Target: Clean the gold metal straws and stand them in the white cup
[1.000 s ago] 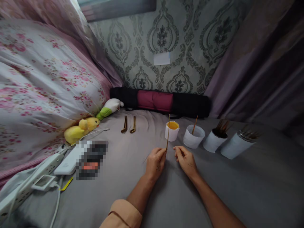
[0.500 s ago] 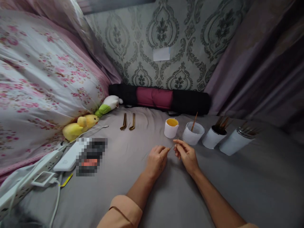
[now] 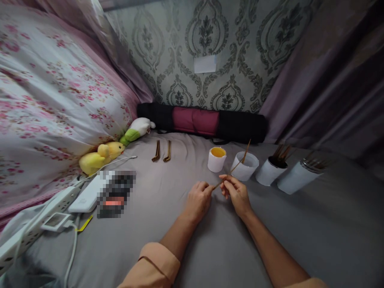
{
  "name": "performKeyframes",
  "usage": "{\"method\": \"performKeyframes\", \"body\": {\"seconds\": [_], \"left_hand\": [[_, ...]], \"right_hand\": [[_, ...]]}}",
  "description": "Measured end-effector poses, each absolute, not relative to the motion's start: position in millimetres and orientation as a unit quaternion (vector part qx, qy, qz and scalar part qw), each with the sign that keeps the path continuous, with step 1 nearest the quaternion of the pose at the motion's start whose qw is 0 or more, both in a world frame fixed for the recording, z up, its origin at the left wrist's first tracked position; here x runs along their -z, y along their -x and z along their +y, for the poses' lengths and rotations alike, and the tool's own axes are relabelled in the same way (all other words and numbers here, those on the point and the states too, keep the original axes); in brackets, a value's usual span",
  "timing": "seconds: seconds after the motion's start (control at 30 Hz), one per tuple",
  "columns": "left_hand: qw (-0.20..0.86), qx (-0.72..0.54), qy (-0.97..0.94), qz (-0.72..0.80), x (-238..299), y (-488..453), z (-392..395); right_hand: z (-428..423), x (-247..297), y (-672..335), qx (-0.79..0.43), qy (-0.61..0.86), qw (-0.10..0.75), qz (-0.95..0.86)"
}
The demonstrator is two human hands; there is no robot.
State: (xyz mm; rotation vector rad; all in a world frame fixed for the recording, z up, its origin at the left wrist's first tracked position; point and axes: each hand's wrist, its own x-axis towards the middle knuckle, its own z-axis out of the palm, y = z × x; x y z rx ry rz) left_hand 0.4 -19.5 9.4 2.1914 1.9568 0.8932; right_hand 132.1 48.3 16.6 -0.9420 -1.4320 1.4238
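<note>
My left hand [image 3: 198,201] pinches the lower end of a thin brown stick [image 3: 237,165] between thumb and fingers. The stick slants up to the right, its far end in front of the second white cup. My right hand [image 3: 237,196] has its thumb and fingertips closed around the stick near its middle. Just beyond my hands stands a white-wrapped cup [image 3: 216,163] with a yellow inside. To its right, a wider white cup [image 3: 243,172] holds one upright brown stick [image 3: 247,150].
Two more white-wrapped containers, a cup [image 3: 267,174] and a jar [image 3: 295,180], hold several thin sticks. Two bundles of bent brownish rods [image 3: 156,151] lie at centre left. A black and maroon bag [image 3: 195,122] lies along the wall. Plush toys, a power bank [image 3: 90,196] and a power strip [image 3: 39,224] are left.
The brown stick between my hands now shows clearly, reaching up to the right past my right fingers; earlier only a short thin piece was visible. Both hands stay nearly in place.
</note>
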Motion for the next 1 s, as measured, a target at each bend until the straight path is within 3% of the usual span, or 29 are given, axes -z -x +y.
{"method": "performKeyframes", "body": {"seconds": [0.57, 1.0], "left_hand": [[0.111, -0.411, -0.664, 0.615, 6, -3, -14], [0.249, -0.441, -0.600, 0.620, -4, -6, -14]], "right_hand": [[50, -13, -133, -0.580, 0.385, 0.441, -0.567], [53, -12, -134, -0.567, 0.400, 0.437, -0.572]]}}
